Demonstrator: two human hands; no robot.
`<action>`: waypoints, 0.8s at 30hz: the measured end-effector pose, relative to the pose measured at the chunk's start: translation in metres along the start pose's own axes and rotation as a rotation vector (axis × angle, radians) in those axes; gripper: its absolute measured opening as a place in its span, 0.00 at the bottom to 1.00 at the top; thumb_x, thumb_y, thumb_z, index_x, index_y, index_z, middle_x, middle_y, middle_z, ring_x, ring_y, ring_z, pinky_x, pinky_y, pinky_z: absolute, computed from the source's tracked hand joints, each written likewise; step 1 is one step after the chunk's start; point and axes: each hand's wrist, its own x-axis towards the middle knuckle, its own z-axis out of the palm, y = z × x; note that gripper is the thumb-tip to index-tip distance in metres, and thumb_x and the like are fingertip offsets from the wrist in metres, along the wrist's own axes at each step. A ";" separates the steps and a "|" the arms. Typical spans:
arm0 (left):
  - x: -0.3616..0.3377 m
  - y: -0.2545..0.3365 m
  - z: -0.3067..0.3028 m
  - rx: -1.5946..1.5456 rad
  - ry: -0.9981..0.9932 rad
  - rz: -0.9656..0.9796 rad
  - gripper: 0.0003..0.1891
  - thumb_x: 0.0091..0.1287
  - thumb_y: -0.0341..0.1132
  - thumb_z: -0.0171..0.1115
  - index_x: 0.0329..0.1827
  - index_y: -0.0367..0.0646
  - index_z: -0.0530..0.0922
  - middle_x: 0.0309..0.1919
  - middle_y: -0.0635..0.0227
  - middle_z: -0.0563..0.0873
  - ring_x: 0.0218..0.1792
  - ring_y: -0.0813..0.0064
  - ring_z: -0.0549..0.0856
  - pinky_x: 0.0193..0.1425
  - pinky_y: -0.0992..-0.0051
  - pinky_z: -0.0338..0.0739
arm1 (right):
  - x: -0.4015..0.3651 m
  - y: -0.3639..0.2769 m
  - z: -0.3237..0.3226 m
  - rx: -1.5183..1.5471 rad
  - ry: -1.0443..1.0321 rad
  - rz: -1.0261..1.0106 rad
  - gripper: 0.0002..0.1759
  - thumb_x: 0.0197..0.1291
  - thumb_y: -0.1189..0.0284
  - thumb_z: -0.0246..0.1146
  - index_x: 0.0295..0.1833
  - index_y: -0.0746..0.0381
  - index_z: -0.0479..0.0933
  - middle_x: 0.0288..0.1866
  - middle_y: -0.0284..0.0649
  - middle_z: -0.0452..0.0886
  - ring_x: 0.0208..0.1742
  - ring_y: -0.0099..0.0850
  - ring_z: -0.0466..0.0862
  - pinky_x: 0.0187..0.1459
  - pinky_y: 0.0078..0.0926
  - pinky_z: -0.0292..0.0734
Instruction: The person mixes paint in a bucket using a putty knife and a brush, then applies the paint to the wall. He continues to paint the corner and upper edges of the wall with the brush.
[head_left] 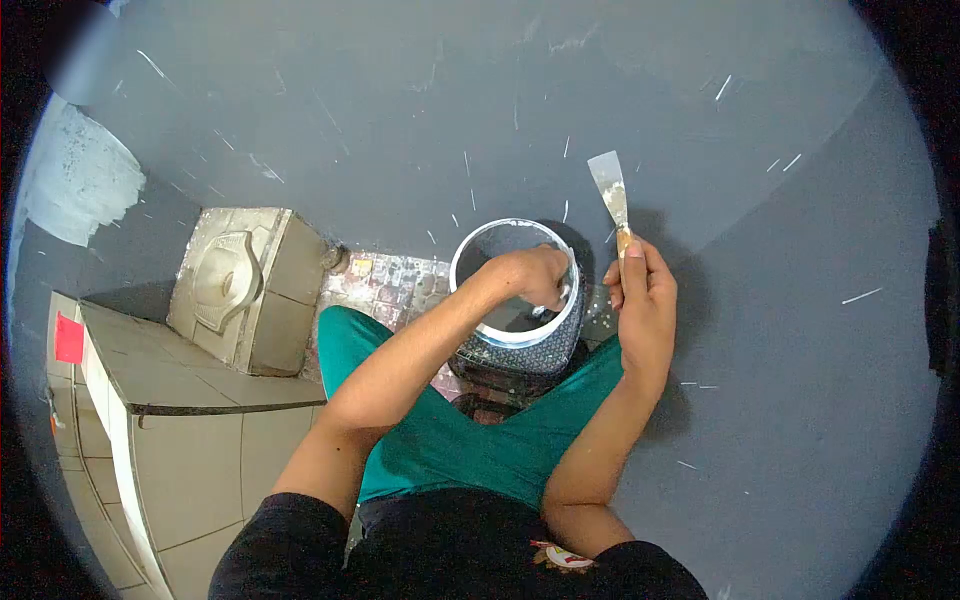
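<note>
My right hand (645, 300) grips the wooden handle of a putty knife (607, 180), its whitish-smeared blade pointing up in front of the grey wall. My left hand (540, 277) reaches over the rim into a round bucket (500, 338) with a white edge. Its fingers are curled and pressed together near the bucket's right inner wall, beside a bit of white material. What they hold is partly hidden. Beneath the bucket is a dark patterned support (520, 360), between my knees.
A grey wall (400, 120) with short white marks spans the front and right. At the left are a squat toilet (227, 280) on a raised tiled block and a tiled ledge (190, 370) with a red patch. Stained floor tiles (385, 290) show behind the bucket.
</note>
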 end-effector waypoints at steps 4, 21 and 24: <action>-0.005 -0.013 -0.001 -0.210 -0.059 -0.006 0.15 0.62 0.39 0.70 0.40 0.33 0.86 0.30 0.48 0.88 0.34 0.54 0.89 0.40 0.60 0.81 | -0.003 -0.005 0.005 -0.032 -0.002 0.004 0.20 0.79 0.61 0.53 0.57 0.67 0.79 0.28 0.28 0.75 0.27 0.14 0.68 0.28 0.17 0.63; -0.227 0.007 0.023 -0.805 1.243 -0.358 0.12 0.75 0.37 0.61 0.41 0.34 0.85 0.24 0.69 0.84 0.26 0.83 0.79 0.30 0.76 0.73 | -0.045 0.003 0.163 0.644 -0.539 0.295 0.18 0.80 0.66 0.48 0.65 0.65 0.72 0.38 0.35 0.79 0.30 0.21 0.76 0.31 0.20 0.68; -0.288 0.001 0.037 -0.630 1.527 -0.434 0.09 0.73 0.33 0.62 0.41 0.35 0.83 0.23 0.68 0.85 0.26 0.82 0.80 0.29 0.75 0.72 | -0.094 -0.009 0.229 0.653 -0.725 0.340 0.19 0.80 0.65 0.50 0.66 0.65 0.71 0.39 0.34 0.77 0.34 0.20 0.75 0.35 0.19 0.69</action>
